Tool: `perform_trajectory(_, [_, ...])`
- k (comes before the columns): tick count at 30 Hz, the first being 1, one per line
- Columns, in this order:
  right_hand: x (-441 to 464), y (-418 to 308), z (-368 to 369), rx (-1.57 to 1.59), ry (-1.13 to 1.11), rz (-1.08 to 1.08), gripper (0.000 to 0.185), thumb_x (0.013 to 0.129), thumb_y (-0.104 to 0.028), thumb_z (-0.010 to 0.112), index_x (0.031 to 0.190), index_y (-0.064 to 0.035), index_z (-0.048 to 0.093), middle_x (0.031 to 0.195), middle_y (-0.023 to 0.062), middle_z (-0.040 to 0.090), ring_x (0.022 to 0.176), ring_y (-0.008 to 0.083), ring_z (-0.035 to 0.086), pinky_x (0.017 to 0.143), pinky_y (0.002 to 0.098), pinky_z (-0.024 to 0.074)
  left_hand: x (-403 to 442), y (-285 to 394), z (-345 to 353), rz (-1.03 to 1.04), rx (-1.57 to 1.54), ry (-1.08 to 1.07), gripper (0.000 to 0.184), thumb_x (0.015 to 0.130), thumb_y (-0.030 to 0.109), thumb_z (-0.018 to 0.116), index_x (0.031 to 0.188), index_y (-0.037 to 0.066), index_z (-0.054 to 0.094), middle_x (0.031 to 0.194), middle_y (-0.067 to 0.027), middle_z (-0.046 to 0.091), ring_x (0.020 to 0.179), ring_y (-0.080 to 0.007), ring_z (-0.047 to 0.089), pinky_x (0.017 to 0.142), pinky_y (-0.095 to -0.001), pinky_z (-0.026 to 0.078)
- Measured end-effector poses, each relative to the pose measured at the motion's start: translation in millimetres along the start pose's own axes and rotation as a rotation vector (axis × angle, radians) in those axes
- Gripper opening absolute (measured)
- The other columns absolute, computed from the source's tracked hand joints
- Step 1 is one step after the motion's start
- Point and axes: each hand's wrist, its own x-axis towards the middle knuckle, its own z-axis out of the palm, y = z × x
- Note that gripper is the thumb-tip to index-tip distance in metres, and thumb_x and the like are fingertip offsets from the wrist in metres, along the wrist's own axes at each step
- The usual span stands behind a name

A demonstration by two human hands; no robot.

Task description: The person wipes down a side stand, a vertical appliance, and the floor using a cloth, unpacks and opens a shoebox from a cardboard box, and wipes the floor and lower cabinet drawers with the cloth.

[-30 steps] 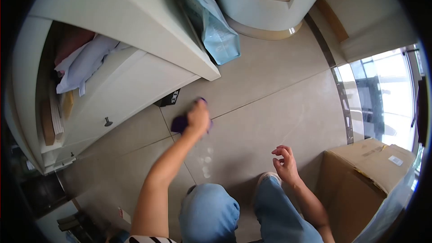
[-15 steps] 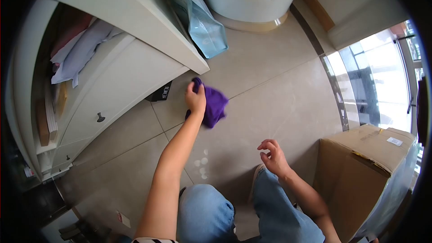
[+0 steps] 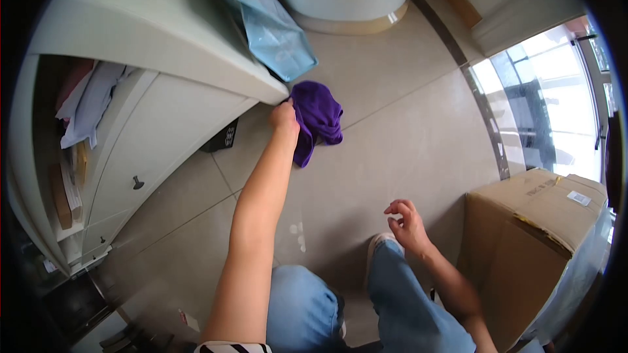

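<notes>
Our left hand point(image 3: 285, 119) is clamped on the cloth's point(image 3: 317, 110) edge, on the floor point(image 3: 399, 150) beside the cabinet's point(image 3: 180, 114) corner. It looks soft, light, best gripped by a bunched fold. Our right hand point(image 3: 409, 227) is empty, fingers loosely apart. The cabinet holds fabric point(image 3: 93, 106); the box's point(image 3: 507, 258) contents are hidden.

The cloth point(image 3: 318, 112) is purple, the bag point(image 3: 278, 42) pale blue.

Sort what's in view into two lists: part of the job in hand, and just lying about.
Apparently in the job:
- purple cloth, held by the left grip
- tiled floor beneath it

Apparently just lying about:
- cardboard box
- light blue bag
- black item by the cabinet
</notes>
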Motion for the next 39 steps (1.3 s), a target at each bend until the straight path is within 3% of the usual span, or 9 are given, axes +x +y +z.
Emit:
perform_trajectory(8, [-1, 4, -3, 0.069, 0.061, 0.023, 0.017, 0.07, -0.002, 0.052, 0.087, -0.0062, 0.056, 0.102, 0.0097, 0.047, 0.088, 0.0198, 0.052, 0.065, 0.0283, 0.0487, 12, 10, -13, 0.023, -0.15, 0.047, 0.019, 0.075, 0.0, 0.057, 0.09, -0.011, 0.052, 0.09, -0.0153, 0.058, 0.073, -0.0226, 0.06, 0.065, -0.0333, 0.051])
perform_trajectory(11, [-11, 8, -7, 0.096, 0.087, 0.031, 0.017, 0.07, -0.002, 0.052, 0.086, -0.006, 0.057, 0.101, 0.0094, 0.047, 0.089, 0.0195, 0.051, 0.065, 0.0283, 0.0484, -22, 55, -38, -0.006, -0.064, 0.323, 0.022, 0.07, 0.0, 0.056, 0.089, -0.01, 0.052, 0.091, -0.0181, 0.058, 0.074, -0.0251, 0.061, 0.068, -0.0354, 0.052])
perform_trajectory(16, [-14, 18, -3, 0.102, 0.042, 0.068, 0.017, 0.069, -0.001, 0.051, 0.085, -0.0054, 0.057, 0.1, 0.0091, 0.048, 0.088, 0.0189, 0.051, 0.065, 0.0286, 0.049, -16, 28, -96, 0.538, 1.195, -0.078, 0.03, 0.071, 0.013, 0.06, 0.094, -0.006, 0.055, 0.086, -0.0163, 0.061, 0.074, -0.0297, 0.06, 0.068, -0.0381, 0.047])
perform_trajectory(22, [-9, 7, -10, 0.092, 0.071, 0.052, 0.016, 0.07, -0.001, 0.051, 0.085, -0.005, 0.057, 0.099, 0.0086, 0.048, 0.087, 0.0186, 0.052, 0.065, 0.0282, 0.0491, -49, 5, -32, 1.118, 1.479, -0.157, 0.057, 0.067, 0.033, 0.064, 0.106, -0.004, 0.047, 0.106, -0.0162, 0.05, 0.097, -0.0335, 0.047, 0.079, -0.0433, 0.04])
perform_trajectory(24, [-11, 11, -8, 0.078, 0.069, 0.061, 0.016, 0.071, -0.001, 0.05, 0.085, -0.0055, 0.057, 0.098, 0.0089, 0.048, 0.085, 0.0193, 0.053, 0.066, 0.0284, 0.0491, -65, -4, -24, 1.034, 1.564, -0.124, 0.06, 0.065, 0.03, 0.065, 0.113, 0.001, 0.044, 0.112, -0.0151, 0.046, 0.1, -0.0359, 0.045, 0.08, -0.0434, 0.04])
perform_trajectory(30, [-12, 1, -1, 0.1, 0.019, 0.045, 0.015, 0.073, -0.003, 0.05, 0.087, -0.005, 0.057, 0.096, 0.0103, 0.05, 0.083, 0.0199, 0.055, 0.066, 0.029, 0.049, -158, -74, -96, 1.359, 1.531, -1.284, 0.053, 0.061, 0.014, 0.06, 0.112, 0.013, 0.049, 0.117, -0.009, 0.047, 0.108, -0.0251, 0.043, 0.077, -0.0446, 0.036])
perform_trajectory(34, [-44, 37, -12, 0.276, 0.125, 0.178, 0.016, 0.075, -0.006, 0.051, 0.089, -0.0053, 0.057, 0.086, 0.0088, 0.056, 0.079, 0.0169, 0.056, 0.067, 0.0282, 0.0479, -191, -52, -186, 1.047, 1.695, -1.687, 0.059, 0.061, 0.029, 0.065, 0.115, 0.017, 0.046, 0.121, -0.005, 0.044, 0.112, -0.0206, 0.04, 0.08, -0.0419, 0.035])
perform_trajectory(37, [-119, 119, -1, 0.363, 0.27, 0.164, 0.013, 0.079, -0.008, 0.052, 0.09, -0.0043, 0.057, 0.083, 0.0029, 0.057, 0.075, 0.0097, 0.052, 0.064, 0.0253, 0.0454, -171, -20, -183, -0.014, 1.87, -1.42, 0.057, 0.071, 0.039, 0.058, 0.118, 0.012, 0.041, 0.099, -0.0101, 0.059, 0.095, -0.0318, 0.054, 0.081, -0.0419, 0.041])
perform_trajectory(39, [-180, 136, 6, 0.463, 0.265, 0.505, 0.015, 0.079, -0.012, 0.053, 0.092, -0.0046, 0.056, 0.085, 0.0033, 0.057, 0.076, 0.0116, 0.054, 0.065, 0.0271, 0.0462, -169, 3, -124, 0.725, 1.624, -1.335, 0.034, 0.073, 0.025, 0.061, 0.101, 0.009, 0.053, 0.085, -0.0119, 0.061, 0.08, -0.029, 0.059, 0.069, -0.0384, 0.046])
